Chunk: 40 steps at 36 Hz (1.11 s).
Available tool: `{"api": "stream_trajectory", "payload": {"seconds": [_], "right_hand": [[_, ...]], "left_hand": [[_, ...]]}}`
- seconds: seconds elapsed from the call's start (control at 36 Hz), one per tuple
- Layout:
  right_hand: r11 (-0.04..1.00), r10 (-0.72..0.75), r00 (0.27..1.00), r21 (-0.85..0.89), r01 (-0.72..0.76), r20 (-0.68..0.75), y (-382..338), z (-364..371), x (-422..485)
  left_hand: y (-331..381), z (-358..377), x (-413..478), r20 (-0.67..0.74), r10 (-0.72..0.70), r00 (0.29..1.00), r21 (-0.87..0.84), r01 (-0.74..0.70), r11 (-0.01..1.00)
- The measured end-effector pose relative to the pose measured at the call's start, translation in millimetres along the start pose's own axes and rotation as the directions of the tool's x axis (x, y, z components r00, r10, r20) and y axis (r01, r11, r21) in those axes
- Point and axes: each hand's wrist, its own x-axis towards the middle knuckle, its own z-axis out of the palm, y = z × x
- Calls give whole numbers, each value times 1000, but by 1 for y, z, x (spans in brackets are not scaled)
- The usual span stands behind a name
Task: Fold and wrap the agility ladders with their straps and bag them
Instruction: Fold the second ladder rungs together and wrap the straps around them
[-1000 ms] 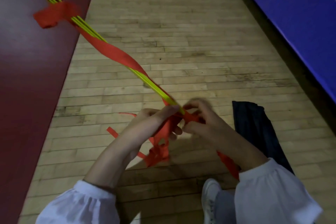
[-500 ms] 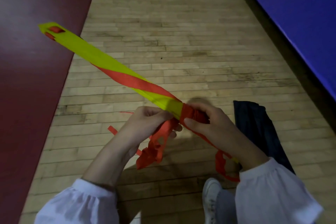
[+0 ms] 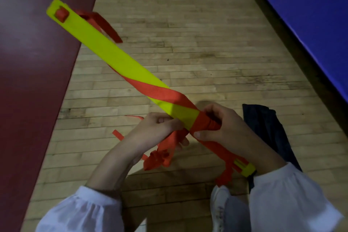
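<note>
Wood floor (image 3: pixel 207 34) underneath, dark bag (image 3: pixel 267 130) lying on it just right of the hands. Yellow ladder bundle (image 3: pixel 113 56) is held up diagonally, red strap (image 3: pixel 163 93) spiralling around it. Right hand (image 3: pixel 224 126) is clamped on the wrapped part, left hand (image 3: pixel 160 126) is pinching the loose strap bunch.

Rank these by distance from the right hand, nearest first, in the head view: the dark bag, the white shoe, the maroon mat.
1. dark bag: on the floor just right of the right hand.
2. white shoe: below the hand, near the bottom edge.
3. maroon mat: far left.
</note>
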Motion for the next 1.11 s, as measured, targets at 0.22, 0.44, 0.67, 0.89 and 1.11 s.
{"api": "stream_trajectory", "payload": {"seconds": [0.22,0.44,0.67,0.89,1.11], "right_hand": [[997,-68,993,-28,66,-92,5,4,0],[990,-88,990,-122,74,-114,7,8,2],[979,-104,992,-183,88,-77,7,12,5],[986,30,990,-165,-6,138,9,11,2],[976,52,989,203,-80,141,-1,12,-3]], "left_hand": [[2,-3,-1,26,-44,999,20,44,999],[4,3,0,-37,-63,997,-10,63,998],[3,6,2,-127,-66,990,-62,59,996],[-1,11,2,-156,-44,987,-55,36,998],[-1,5,4,-132,-6,991,-61,-2,998]]}}
